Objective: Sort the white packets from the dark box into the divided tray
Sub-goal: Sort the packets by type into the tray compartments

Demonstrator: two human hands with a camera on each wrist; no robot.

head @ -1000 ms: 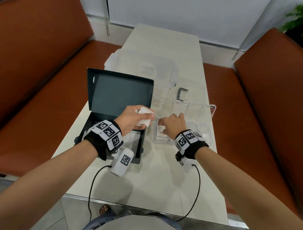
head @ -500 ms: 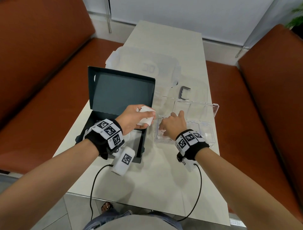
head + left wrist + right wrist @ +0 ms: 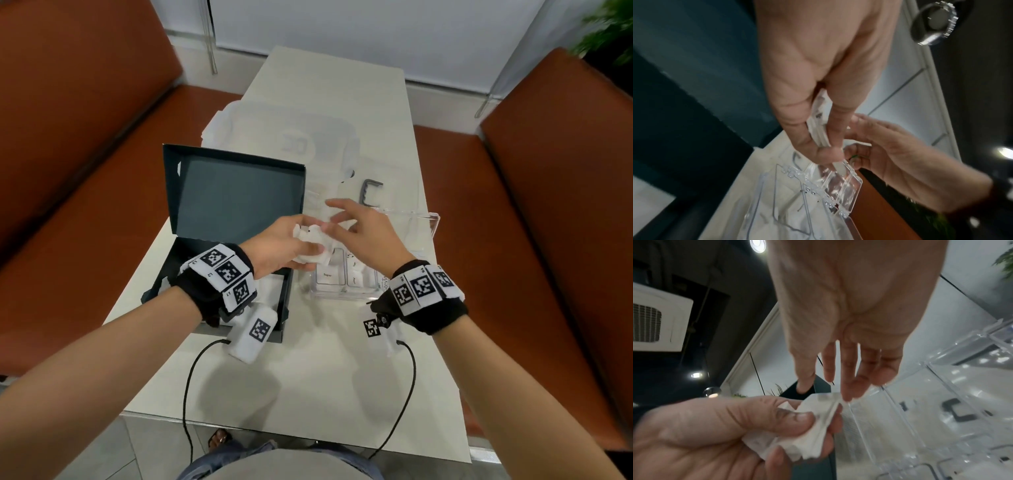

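Left hand [image 3: 279, 245]: yours, thumb and fingers curled round a small bunch of white packets [image 3: 313, 245], raised between the dark box [image 3: 219, 219] and the divided tray [image 3: 433, 222].

Right hand [image 3: 363, 233]: yours, fingers [image 3: 849, 378] spread and straight, holding nothing, tips just at the bunch's upper edge.

Dark box: open, lid upright, on the table [image 3: 308, 377] to your left; whatever remains inside is mostly hidden by your wrist.

Divided tray: clear plastic, just right of the box; near compartments already hold several packets.

Step in hand, as judged: drawing one packet from the bunch. Pinch a single top edge only, peel it off sideways, and keep the left grip firm so the rest do not fan out or drop. Read the packet before placing it, then match its compartment.

Writing: one tray packet [image 3: 330, 274] appears to read "Sugar"; a neighbouring one has a short word too small to read. Printing on the held packets is blurred. A clear bag [image 3: 294, 144] beyond carries a faint logo, unreadable.
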